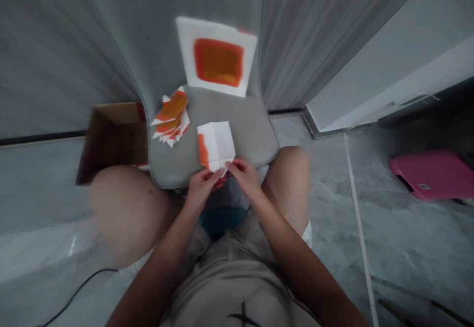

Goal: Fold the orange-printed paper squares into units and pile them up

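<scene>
Between my two hands is a creased sheet of paper (218,142), white with an orange patch along its left side, its near end folded toward a point. My left hand (202,184) pinches the near left edge, and my right hand (242,173) pinches the near right edge with the thumb on top. The sheet's far part rests on or just above the grey chair seat (244,124). To the left on the seat lies a fanned pile of folded orange-and-white paper pieces (172,114). A square white sheet with an orange centre (218,62) leans against the backrest.
An open cardboard box (114,139) stands on the floor left of the chair. Grey curtains (314,25) hang behind it. A pink plastic stool (437,174) is at the right, and a dark cable (79,290) runs over the floor at lower left. My knees flank the seat.
</scene>
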Available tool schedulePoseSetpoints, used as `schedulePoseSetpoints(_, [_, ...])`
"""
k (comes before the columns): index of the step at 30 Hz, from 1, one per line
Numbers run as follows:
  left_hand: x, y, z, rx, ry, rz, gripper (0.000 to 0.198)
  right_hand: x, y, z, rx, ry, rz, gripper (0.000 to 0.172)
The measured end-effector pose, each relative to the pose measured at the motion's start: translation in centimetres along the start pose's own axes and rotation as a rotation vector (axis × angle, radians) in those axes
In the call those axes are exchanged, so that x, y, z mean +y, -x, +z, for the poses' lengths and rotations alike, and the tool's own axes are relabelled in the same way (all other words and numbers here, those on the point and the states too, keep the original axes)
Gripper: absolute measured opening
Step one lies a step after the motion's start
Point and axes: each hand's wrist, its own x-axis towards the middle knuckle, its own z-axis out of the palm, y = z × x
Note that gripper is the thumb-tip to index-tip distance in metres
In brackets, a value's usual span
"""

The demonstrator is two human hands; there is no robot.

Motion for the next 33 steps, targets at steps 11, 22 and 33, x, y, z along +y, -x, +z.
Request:
schedulePoseSetpoints(11, [0.12,-0.34,-0.68,-0.053,-0.023,-0.048,0.058,-0.19,-0.04,-0.09,-0.023,0.016,0.021,0.033])
schedulePoseSetpoints(22, [0.23,-0.43,-0.69,-0.055,-0.028,-0.079,0.06,-0.08,-0.66,-0.53,-0.032,0.056,0.076,0.034])
schedulePoseSetpoints(33, [0.36,-0.44,-0.27,-0.017,-0.001,-0.08,0.06,-0.42,-0.85,-0.63,-0.065,0.036,0.109,0.033])
